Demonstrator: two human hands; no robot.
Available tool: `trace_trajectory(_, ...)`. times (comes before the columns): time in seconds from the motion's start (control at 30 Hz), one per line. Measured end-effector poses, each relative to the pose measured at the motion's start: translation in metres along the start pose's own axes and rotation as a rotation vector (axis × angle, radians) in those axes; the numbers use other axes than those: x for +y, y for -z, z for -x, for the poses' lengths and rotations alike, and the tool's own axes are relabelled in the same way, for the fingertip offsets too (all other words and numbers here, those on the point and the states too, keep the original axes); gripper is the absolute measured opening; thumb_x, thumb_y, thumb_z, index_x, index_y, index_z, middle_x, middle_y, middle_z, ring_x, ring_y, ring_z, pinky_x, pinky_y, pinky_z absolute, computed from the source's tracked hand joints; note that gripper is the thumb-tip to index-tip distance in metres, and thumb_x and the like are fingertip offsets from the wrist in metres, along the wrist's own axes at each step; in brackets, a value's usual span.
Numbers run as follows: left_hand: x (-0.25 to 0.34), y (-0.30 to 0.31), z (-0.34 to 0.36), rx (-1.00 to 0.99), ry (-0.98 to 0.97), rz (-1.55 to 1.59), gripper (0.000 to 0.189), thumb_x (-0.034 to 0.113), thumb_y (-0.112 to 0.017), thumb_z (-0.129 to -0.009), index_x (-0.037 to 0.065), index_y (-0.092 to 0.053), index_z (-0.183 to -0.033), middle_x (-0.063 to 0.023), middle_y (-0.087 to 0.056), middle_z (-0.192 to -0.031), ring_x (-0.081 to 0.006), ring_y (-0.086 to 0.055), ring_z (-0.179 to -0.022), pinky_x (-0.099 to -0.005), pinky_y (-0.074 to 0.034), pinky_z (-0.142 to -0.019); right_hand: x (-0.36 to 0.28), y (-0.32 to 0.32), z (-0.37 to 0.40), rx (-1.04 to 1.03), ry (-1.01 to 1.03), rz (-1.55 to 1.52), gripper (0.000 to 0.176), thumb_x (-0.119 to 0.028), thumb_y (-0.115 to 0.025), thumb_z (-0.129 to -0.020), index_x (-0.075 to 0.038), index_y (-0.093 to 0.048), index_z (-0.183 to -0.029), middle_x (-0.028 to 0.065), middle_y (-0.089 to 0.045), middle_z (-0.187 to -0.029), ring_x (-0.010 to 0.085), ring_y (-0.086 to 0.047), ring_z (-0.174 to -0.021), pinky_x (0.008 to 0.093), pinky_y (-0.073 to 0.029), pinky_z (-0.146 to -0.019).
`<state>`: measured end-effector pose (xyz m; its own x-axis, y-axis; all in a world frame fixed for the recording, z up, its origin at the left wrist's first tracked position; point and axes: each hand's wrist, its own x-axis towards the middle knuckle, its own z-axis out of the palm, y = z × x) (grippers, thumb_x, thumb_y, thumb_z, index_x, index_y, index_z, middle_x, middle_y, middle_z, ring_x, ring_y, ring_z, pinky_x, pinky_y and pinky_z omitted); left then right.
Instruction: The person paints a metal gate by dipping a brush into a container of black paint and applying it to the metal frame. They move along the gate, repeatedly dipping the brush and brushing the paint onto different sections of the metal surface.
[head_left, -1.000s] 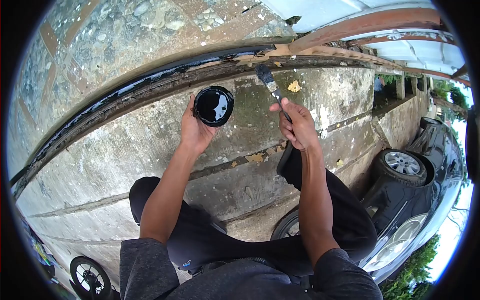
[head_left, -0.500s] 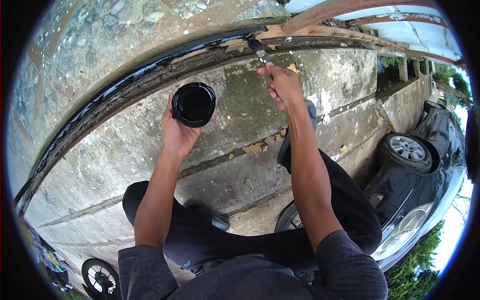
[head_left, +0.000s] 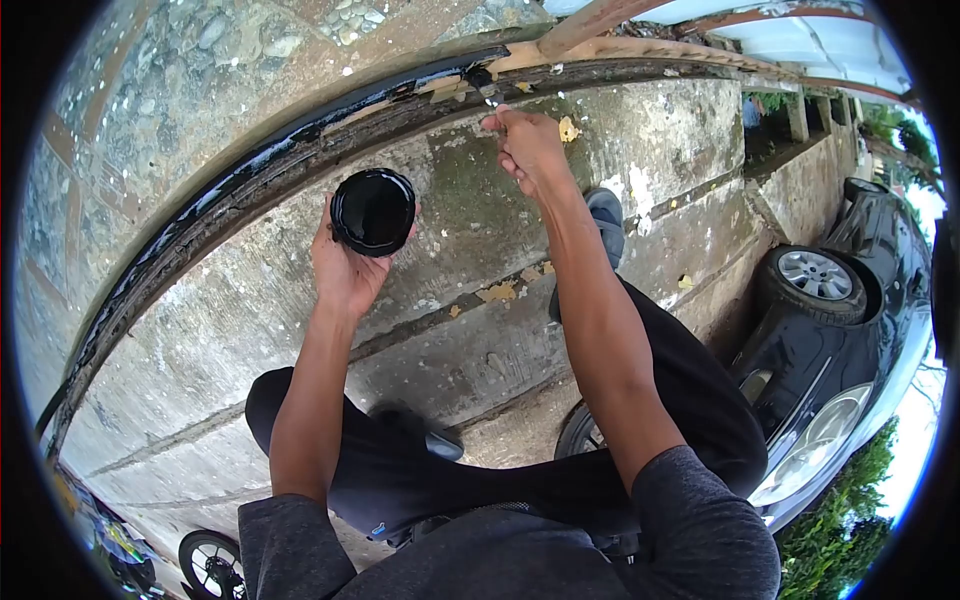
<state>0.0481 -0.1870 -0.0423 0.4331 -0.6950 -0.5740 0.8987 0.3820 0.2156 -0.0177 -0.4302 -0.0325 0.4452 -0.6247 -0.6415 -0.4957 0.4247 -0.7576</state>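
My left hand (head_left: 345,262) is wrapped round a round container of black paint (head_left: 373,212), held with its mouth facing up. In my right hand (head_left: 530,148) is the handle of a paintbrush (head_left: 487,88); the fingers are closed on it. The dark bristles touch the long rail (head_left: 520,58) along the wall's foot. Left of the brush, the rail carries glossy wet black paint (head_left: 300,125). To the right of the brush it is still a bare tan-brown colour. A strip of tan also shows below the black coat.
A pebbled stone wall (head_left: 220,60) rises behind the rail. Stained concrete (head_left: 250,290) with dry leaves (head_left: 497,291) lies below. A reddish-brown post (head_left: 590,22) slants up from the rail. On the right stands a black car (head_left: 800,370); a spoked wheel (head_left: 212,565) shows at lower left.
My right hand and the brush have moved left along the rail. The paint container has shifted slightly left with my left hand, and the view has turned a little.
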Motion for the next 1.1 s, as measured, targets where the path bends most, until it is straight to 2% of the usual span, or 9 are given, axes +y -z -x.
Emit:
trace_trajectory(0.1, 0.000, 0.002, -0.001, -0.016, 0.008, 0.013, 0.057, 0.037, -0.025, -0.106, -0.007, -0.045, -0.138, -0.0267, -0.054, -0.135, -0.0413, -0.062, -0.114, -0.0443, -0.062, -0.086, -0.020, 0.006, 0.021, -0.013, 0.041, -0.008, 0.028, -0.023, -0.054, -0.100, 0.001, -0.064, -0.088, -0.0018, -0.042, -0.054, 0.0089, -0.037, -0.038, 0.0277, -0.023, -0.034)
trace_trajectory(0.2, 0.001, 0.012, -0.002, -0.140, 0.023, 0.065, 0.064, 0.048, -0.028, -0.106, -0.006, -0.044, -0.138, -0.0280, -0.056, -0.131, -0.0406, -0.060, -0.118, -0.0464, -0.058, -0.095, -0.009, 0.016, 0.029, 0.018, 0.024, 0.000, 0.029, -0.024, -0.054, -0.100, 0.000, -0.064, -0.089, -0.0020, -0.043, -0.053, 0.0085, -0.038, -0.038, 0.0275, -0.022, -0.035)
trace_trajectory(0.3, 0.002, 0.010, 0.001, -0.120, 0.006, 0.036, 0.064, 0.048, -0.028, -0.106, -0.006, -0.044, -0.138, -0.0281, -0.056, -0.131, -0.0407, -0.060, -0.118, -0.0467, -0.058, -0.095, -0.003, 0.009, 0.014, 0.044, -0.022, 0.016, 0.028, -0.023, -0.055, -0.100, 0.003, -0.065, -0.094, -0.0048, -0.038, -0.054, 0.0067, -0.037, -0.038, 0.0241, -0.022, -0.034)
trace_trajectory(0.6, 0.004, 0.008, 0.005, -0.117, -0.003, 0.056, 0.065, 0.049, -0.028, -0.106, -0.006, -0.044, -0.138, -0.0289, -0.055, -0.132, -0.0410, -0.059, -0.119, -0.0470, -0.058, -0.096, -0.017, 0.016, 0.034, 0.094, 0.137, 0.046, 0.028, -0.024, -0.057, -0.099, 0.001, -0.066, -0.094, -0.0039, -0.042, -0.053, 0.0067, -0.039, -0.038, 0.0244, -0.022, -0.034)
trace_trajectory(0.7, 0.004, 0.006, 0.007, -0.099, 0.004, 0.061, 0.065, 0.049, -0.029, -0.106, -0.006, -0.044, -0.138, -0.0293, -0.055, -0.132, -0.0415, -0.059, -0.119, -0.0474, -0.058, -0.095, -0.011, 0.005, 0.022, 0.130, 0.183, 0.211, 0.029, -0.025, -0.057, -0.100, 0.002, -0.067, -0.095, -0.0033, -0.044, -0.053, 0.0076, -0.041, -0.038, 0.0252, -0.026, -0.036)
trace_trajectory(0.8, 0.004, -0.005, 0.011, 0.000, -0.007, 0.008, 0.059, 0.039, -0.024, -0.106, -0.006, -0.043, -0.139, -0.0256, -0.054, -0.136, -0.0407, -0.062, -0.114, -0.0453, -0.062, -0.087, 0.002, -0.005, 0.022, 0.124, 0.318, 0.289, 0.030, -0.025, -0.057, -0.100, 0.002, -0.068, -0.094, -0.0026, -0.046, -0.052, 0.0083, -0.042, -0.039, 0.0267, -0.030, -0.038)
trace_trajectory(0.9, 0.005, 0.000, 0.010, -0.046, 0.000, 0.029, 0.060, 0.040, -0.023, -0.106, -0.006, -0.043, -0.140, -0.0259, -0.053, -0.136, -0.0412, -0.061, -0.116, -0.0461, -0.061, -0.088, 0.026, -0.001, 0.018, 0.246, 0.397, 0.335, 0.030, -0.021, -0.060, -0.093, 0.004, -0.070, -0.082, 0.0162, -0.059, -0.059, 0.0259, -0.058, -0.051, 0.0396, -0.045, -0.055)
trace_trajectory(1.0, 0.006, 0.000, 0.012, -0.035, -0.017, 0.020, 0.060, 0.040, -0.023, -0.106, -0.006, -0.043, -0.140, -0.0260, -0.053, -0.137, -0.0417, -0.060, -0.117, -0.0466, -0.061, -0.089, 0.026, -0.002, 0.010, 0.334, 0.344, 0.403, 0.030, -0.022, -0.060, -0.093, 0.006, -0.069, -0.085, 0.0238, -0.061, -0.064, 0.0387, -0.063, -0.061, 0.0439, -0.048, -0.062)
trace_trajectory(1.1, 0.006, -0.003, 0.013, 0.000, -0.011, 0.022, 0.061, 0.041, -0.023, -0.107, -0.007, -0.042, -0.140, -0.0264, -0.052, -0.137, -0.0422, -0.059, -0.117, -0.0472, -0.060, -0.090, 0.008, -0.027, 0.033, 0.356, 0.525, 0.610, 0.030, -0.022, -0.061, -0.092, 0.006, -0.068, -0.085, 0.0278, -0.063, -0.069, 0.0458, -0.064, -0.069, 0.0472, -0.049, -0.065)
